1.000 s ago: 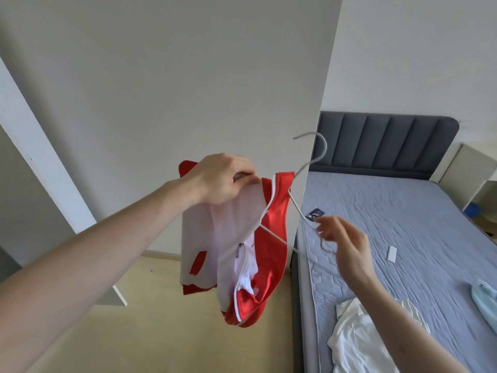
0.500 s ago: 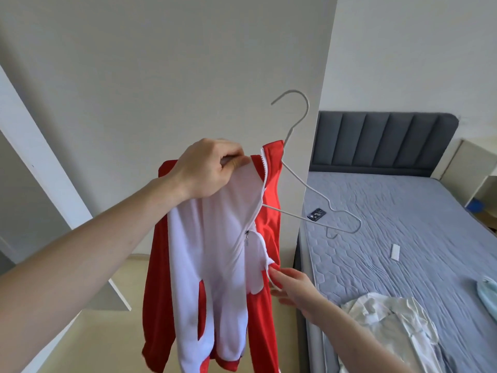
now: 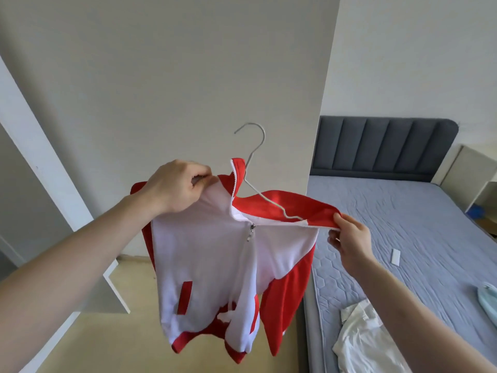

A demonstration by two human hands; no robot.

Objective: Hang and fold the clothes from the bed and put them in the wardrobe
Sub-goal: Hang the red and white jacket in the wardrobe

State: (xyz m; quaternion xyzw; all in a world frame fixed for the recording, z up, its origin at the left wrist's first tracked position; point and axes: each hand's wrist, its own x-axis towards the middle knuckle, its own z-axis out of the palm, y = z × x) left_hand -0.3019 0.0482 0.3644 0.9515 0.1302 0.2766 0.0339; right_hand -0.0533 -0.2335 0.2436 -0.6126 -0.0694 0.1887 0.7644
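One view only — a wide-angle camera worn on the person's head, looking forward and slightly down along both bare forearms. It sits close to the left hand (image 3: 178,185) and right hand (image 3: 349,239), which hold up a red-and-white zip jacket (image 3: 215,265) on a thin white wire hanger (image 3: 255,157) at mid-frame. Beyond these it faces a plain grey-white panel (image 3: 161,76) at centre — the grey-blue quilted bed with padded dark headboard (image 3: 403,224) fills the right side.

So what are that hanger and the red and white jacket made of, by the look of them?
The hanger looks like thin metal wire, pale grey and matte, bent into a hook. The jacket seems a soft knit, perhaps fleece-backed: it drapes limply, with a metal zip pull.
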